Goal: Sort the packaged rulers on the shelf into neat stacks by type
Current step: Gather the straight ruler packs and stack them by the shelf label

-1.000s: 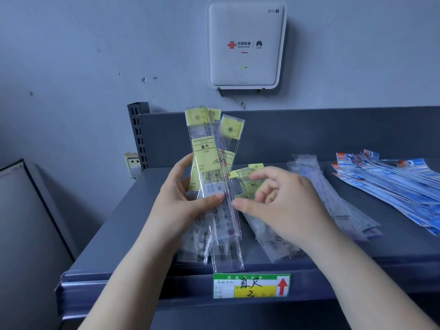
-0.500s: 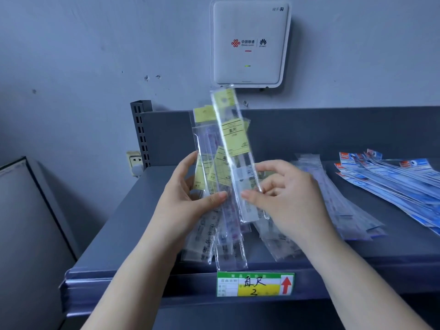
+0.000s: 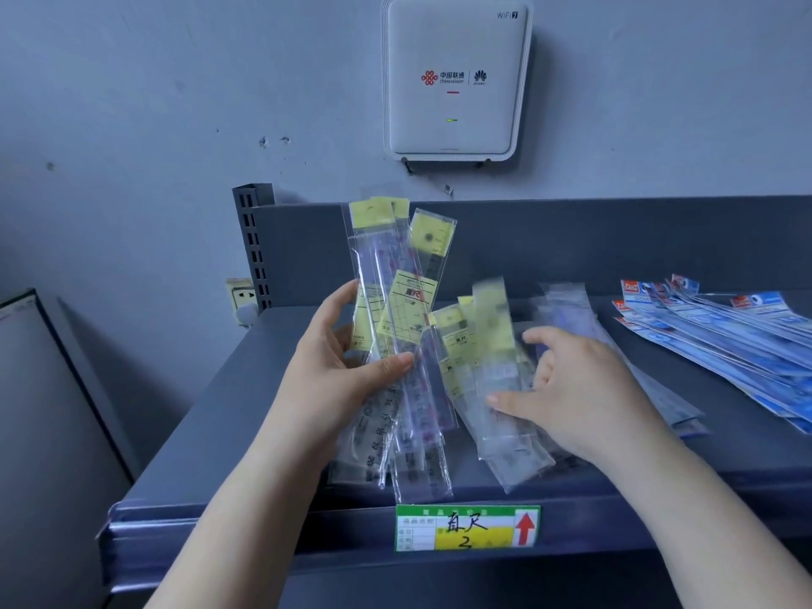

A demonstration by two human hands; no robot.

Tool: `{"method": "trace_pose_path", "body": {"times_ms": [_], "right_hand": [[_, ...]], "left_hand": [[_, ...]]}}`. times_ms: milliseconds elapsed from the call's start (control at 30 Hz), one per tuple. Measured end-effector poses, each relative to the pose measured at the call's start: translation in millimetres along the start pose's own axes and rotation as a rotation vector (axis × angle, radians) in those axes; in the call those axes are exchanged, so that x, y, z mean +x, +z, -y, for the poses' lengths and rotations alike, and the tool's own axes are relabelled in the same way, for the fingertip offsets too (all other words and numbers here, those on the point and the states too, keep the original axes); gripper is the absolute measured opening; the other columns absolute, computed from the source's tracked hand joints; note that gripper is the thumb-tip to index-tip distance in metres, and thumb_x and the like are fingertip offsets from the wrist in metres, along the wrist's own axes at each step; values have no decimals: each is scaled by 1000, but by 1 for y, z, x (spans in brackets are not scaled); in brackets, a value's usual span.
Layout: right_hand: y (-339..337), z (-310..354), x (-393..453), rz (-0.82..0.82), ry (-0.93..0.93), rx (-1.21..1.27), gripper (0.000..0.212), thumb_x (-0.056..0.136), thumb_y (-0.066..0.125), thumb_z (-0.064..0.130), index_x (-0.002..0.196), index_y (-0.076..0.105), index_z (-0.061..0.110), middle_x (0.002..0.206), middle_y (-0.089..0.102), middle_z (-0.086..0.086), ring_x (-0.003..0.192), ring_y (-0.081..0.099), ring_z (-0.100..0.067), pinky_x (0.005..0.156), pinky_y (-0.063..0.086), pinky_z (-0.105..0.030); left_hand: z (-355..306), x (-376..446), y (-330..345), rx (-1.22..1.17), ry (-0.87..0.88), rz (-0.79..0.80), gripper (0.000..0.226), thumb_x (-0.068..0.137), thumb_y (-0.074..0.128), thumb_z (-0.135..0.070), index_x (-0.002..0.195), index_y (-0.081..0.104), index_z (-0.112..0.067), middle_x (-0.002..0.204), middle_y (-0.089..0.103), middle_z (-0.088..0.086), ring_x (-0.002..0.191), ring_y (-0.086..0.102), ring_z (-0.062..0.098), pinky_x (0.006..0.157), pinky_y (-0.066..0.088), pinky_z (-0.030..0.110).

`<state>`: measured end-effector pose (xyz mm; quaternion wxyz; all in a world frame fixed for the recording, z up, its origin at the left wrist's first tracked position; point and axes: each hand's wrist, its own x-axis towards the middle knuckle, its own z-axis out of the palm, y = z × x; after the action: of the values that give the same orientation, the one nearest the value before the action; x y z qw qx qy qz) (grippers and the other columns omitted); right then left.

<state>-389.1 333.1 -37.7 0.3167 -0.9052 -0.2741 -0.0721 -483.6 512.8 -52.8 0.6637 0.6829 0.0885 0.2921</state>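
Observation:
My left hand point(image 3: 334, 380) grips a fanned bundle of yellow-labelled rulers point(image 3: 408, 309) in clear sleeves, held upright above the left part of the grey shelf point(image 3: 228, 424). My right hand point(image 3: 580, 389) is down at the loose pile of the same rulers point(image 3: 509, 459) on the shelf. Its thumb lies on a blurred yellow-labelled ruler point(image 3: 492, 327) that tilts up from the pile, with the fingers curled behind it. Farther right lie a stack of clear, bluish-printed rulers point(image 3: 567, 309) and a spread of blue-packaged rulers point(image 3: 725, 345).
A green and yellow price label point(image 3: 468, 527) hangs on the shelf's front edge. A white router point(image 3: 454, 76) is fixed on the wall above. A slotted upright post point(image 3: 252, 243) and a wall socket point(image 3: 241, 296) stand at the back left, with a dark cabinet point(image 3: 44, 410) to the left.
The ruler my right hand was lifting has joined the bundle in my left hand. My right hand has dropped back to the loose pile and taken hold of another ruler.

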Motion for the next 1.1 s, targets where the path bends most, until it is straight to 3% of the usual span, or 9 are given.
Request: {"method": "trace_pose_path", "body": {"times_ms": [67, 200, 333, 500, 700, 800, 967, 1100], "right_hand": [[-1, 4, 3, -38, -41, -52, 63, 68, 76, 46, 121, 54, 19, 69, 60, 6, 78, 57, -14, 74, 50, -32], [-1, 23, -1, -10, -145, 259, 57, 66, 75, 49, 118, 60, 29, 62, 68, 9, 61, 60, 5, 71, 44, -12], [14, 37, -3, 70, -159, 324, 32, 69, 76, 43, 95, 59, 33, 64, 68, 10, 57, 57, 7, 65, 49, -17], [18, 34, -2, 87, -139, 481, 18, 75, 75, 27, 76, 57, 30, 60, 66, 7, 50, 56, 0, 64, 53, -27], [-9, -3, 5, -169, -66, 589, 17, 76, 73, 16, 73, 57, 23, 55, 65, 9, 46, 52, -4, 60, 46, -26], [-27, -33, 6, -242, 24, 487, 16, 73, 76, 17, 74, 60, 19, 55, 65, 4, 50, 53, -14, 63, 46, -29], [-30, -59, 5, -199, 112, 36, 23, 69, 80, 24, 83, 63, 19, 58, 59, 7, 60, 52, -6, 54, 33, -15], [-27, -40, 2, -273, 36, 9, 26, 73, 76, 29, 92, 63, 18, 59, 56, 7, 61, 50, -10, 57, 33, -13]], "left_hand": [[0, 0, 0, 1, -10, -5, 88, 57, 80, -6, 133, 44, -31, 108, 69, 12, 95, 66, 35, 88, 52, 49], [0, 0, 0, 18, -1, -7, 86, 56, 84, -11, 129, 46, -36, 111, 68, 11, 97, 66, 33, 91, 51, 51], [-1, -1, 1, 28, 26, 15, 85, 57, 84, -8, 129, 46, -34, 104, 71, 11, 87, 68, 29, 88, 52, 52], [0, 1, -1, 33, 26, 33, 91, 49, 85, -23, 129, 47, -38, 114, 67, 12, 99, 65, 35, 93, 49, 54], [-3, 1, 0, 25, 25, 36, 90, 51, 81, -11, 130, 46, -33, 106, 70, 11, 90, 69, 31, 86, 53, 47], [-4, 1, 1, 25, 26, 39, 87, 52, 82, -10, 127, 48, -35, 105, 71, 10, 91, 68, 33, 87, 52, 49], [-4, 1, 4, 18, 34, 36, 87, 50, 75, -12, 129, 47, -33, 103, 71, 10, 89, 69, 30, 84, 54, 46], [-4, 0, 4, 15, 40, 41, 84, 52, 75, -10, 129, 47, -33, 103, 71, 10, 88, 70, 30, 84, 55, 46]]}}
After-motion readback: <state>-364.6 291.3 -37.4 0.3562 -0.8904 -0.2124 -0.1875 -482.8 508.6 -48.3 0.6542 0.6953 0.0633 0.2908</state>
